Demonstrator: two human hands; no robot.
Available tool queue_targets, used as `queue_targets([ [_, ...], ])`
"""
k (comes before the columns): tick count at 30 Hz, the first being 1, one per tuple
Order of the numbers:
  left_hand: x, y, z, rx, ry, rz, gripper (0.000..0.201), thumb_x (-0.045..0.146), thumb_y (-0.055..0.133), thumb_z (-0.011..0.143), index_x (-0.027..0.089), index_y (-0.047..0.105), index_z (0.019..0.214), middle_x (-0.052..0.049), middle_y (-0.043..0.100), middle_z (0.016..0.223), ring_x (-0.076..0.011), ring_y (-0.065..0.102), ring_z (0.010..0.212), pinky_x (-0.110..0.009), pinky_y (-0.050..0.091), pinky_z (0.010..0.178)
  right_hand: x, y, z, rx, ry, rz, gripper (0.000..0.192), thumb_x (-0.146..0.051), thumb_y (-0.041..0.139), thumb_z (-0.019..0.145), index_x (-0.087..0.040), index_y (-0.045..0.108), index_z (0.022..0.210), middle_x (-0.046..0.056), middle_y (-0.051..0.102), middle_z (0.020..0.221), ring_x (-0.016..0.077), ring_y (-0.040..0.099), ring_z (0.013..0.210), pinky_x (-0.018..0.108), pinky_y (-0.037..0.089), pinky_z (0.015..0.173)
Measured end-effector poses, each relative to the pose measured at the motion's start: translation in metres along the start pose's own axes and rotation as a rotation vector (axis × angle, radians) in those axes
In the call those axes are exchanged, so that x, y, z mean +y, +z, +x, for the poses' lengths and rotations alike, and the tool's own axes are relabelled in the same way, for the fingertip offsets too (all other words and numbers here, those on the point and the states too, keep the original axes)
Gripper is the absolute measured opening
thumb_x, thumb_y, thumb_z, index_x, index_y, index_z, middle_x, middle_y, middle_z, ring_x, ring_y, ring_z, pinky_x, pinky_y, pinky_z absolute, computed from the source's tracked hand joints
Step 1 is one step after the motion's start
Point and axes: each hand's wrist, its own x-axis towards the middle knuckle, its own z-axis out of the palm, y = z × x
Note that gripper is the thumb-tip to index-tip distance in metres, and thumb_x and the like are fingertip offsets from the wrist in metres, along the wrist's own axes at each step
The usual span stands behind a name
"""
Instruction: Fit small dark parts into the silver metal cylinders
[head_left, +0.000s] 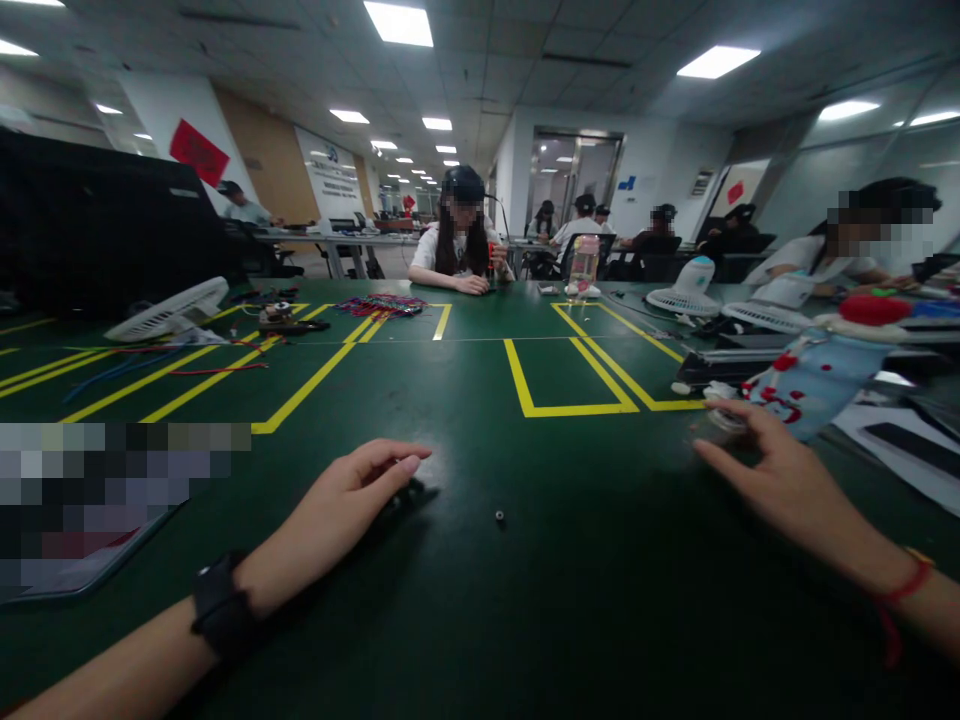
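Observation:
My left hand (371, 482) hovers low over the green table, thumb and index finger stretched forward. Its other fingers are partly hidden beneath, and I see nothing held in it. A small round metal piece (499, 516), like a nut or spacer, lies on the table between my hands. On the right, my right hand (776, 475) is open, thumb and index finger apart. Just beyond those fingers sits a small clear container (726, 420), partly covered by them; whether they touch it I cannot tell. A light-blue patterned bottle (817, 385) with a red top stands behind this hand.
Yellow tape (581, 410) marks the green table (585, 620). A blurred-out screen or tablet (90, 520) lies at left. Farther off are a white fan (172, 308), a wire bundle (386, 305) and a pink bottle (583, 262). A person (459, 235) sits opposite; papers (907, 450) lie right.

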Motion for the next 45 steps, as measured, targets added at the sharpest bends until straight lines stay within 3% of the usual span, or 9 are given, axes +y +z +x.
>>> queue_targets([
  [3, -0.004, -0.001, 0.001, -0.002, -0.037, -0.004, 0.032, 0.049, 0.047, 0.089, 0.028, 0.063, 0.108, -0.001, 0.067, 0.103, -0.0226, 0.062, 0.095, -0.034, 0.045, 0.081, 0.042, -0.014, 0.005, -0.087, 0.107, -0.12, 0.062, -0.057, 0.05, 0.078, -0.019, 0.042, 0.126, 0.015, 0.059, 0.107, 0.0217, 0.061, 0.069, 0.036, 0.048, 0.061],
  [6, -0.003, 0.003, 0.002, 0.002, -0.022, 0.007, 0.032, 0.049, 0.047, 0.089, 0.028, 0.064, 0.106, -0.001, 0.067, 0.102, -0.0224, 0.061, 0.095, -0.034, 0.044, 0.082, 0.044, -0.013, 0.001, -0.005, 0.064, -0.271, 0.071, -0.059, 0.053, 0.075, -0.016, 0.039, 0.13, 0.02, 0.054, 0.119, 0.0342, 0.056, 0.1, 0.045, 0.045, 0.08],
  [9, -0.001, 0.005, 0.002, 0.002, -0.018, 0.022, 0.032, 0.048, 0.047, 0.089, 0.027, 0.064, 0.104, -0.002, 0.067, 0.102, -0.0228, 0.061, 0.095, -0.035, 0.045, 0.083, 0.002, 0.002, -0.01, 0.164, -0.2, -0.341, 0.078, -0.059, 0.055, 0.073, -0.019, 0.034, 0.136, 0.017, 0.043, 0.134, 0.0376, 0.037, 0.123, 0.055, 0.03, 0.097],
  [13, -0.002, 0.008, 0.002, -0.001, 0.065, 0.088, 0.03, 0.048, 0.046, 0.089, 0.026, 0.066, 0.097, -0.002, 0.066, 0.102, -0.0235, 0.06, 0.096, -0.036, 0.045, 0.084, -0.094, 0.04, -0.035, -0.186, -0.638, -0.065, 0.054, -0.046, 0.05, 0.084, -0.032, 0.039, 0.135, 0.004, 0.045, 0.135, 0.0244, 0.04, 0.121, 0.045, 0.031, 0.097],
  [18, -0.006, 0.008, 0.0, 0.0, 0.13, 0.169, 0.03, 0.048, 0.045, 0.089, 0.026, 0.066, 0.094, -0.003, 0.064, 0.099, -0.0238, 0.059, 0.095, -0.037, 0.045, 0.085, -0.156, 0.061, -0.034, -0.338, -0.75, -0.032, 0.024, -0.038, 0.045, 0.09, -0.031, 0.065, 0.099, 0.0, 0.063, 0.103, 0.0177, 0.051, 0.095, 0.038, 0.034, 0.083],
  [21, -0.005, 0.008, 0.0, -0.007, 0.119, 0.156, 0.031, 0.047, 0.045, 0.089, 0.026, 0.066, 0.095, -0.003, 0.064, 0.101, -0.0239, 0.06, 0.095, -0.037, 0.046, 0.084, -0.126, 0.031, -0.012, -0.218, -0.634, -0.129, 0.028, -0.037, 0.039, 0.092, -0.026, 0.064, 0.096, 0.001, 0.063, 0.097, 0.0158, 0.053, 0.09, 0.034, 0.037, 0.081],
  [25, -0.003, 0.008, 0.001, -0.006, 0.091, 0.116, 0.029, 0.046, 0.047, 0.088, 0.025, 0.067, 0.094, -0.002, 0.066, 0.101, -0.0231, 0.061, 0.094, -0.035, 0.047, 0.083, -0.043, -0.024, 0.011, 0.028, -0.391, -0.308, 0.035, -0.039, 0.042, 0.087, -0.013, 0.064, 0.097, 0.014, 0.061, 0.103, 0.0253, 0.054, 0.094, 0.042, 0.039, 0.083],
  [29, -0.001, 0.01, 0.001, 0.002, 0.081, 0.095, 0.027, 0.045, 0.049, 0.087, 0.026, 0.067, 0.093, -0.001, 0.067, 0.1, -0.0224, 0.061, 0.093, -0.033, 0.047, 0.082, 0.016, -0.05, 0.013, -0.033, -0.136, -0.496, 0.036, -0.04, 0.043, 0.086, -0.016, 0.064, 0.1, 0.012, 0.063, 0.102, 0.0231, 0.057, 0.086, 0.038, 0.041, 0.078],
  [45, -0.001, 0.009, -0.001, -0.032, 0.055, 0.087, 0.03, 0.049, 0.047, 0.088, 0.027, 0.066, 0.096, -0.003, 0.066, 0.102, -0.0246, 0.06, 0.095, -0.037, 0.045, 0.084, 0.029, -0.051, 0.018, -0.084, -0.04, -0.477, 0.041, -0.044, 0.041, 0.086, -0.017, 0.067, 0.103, 0.009, 0.065, 0.105, 0.0207, 0.058, 0.089, 0.033, 0.041, 0.079],
])
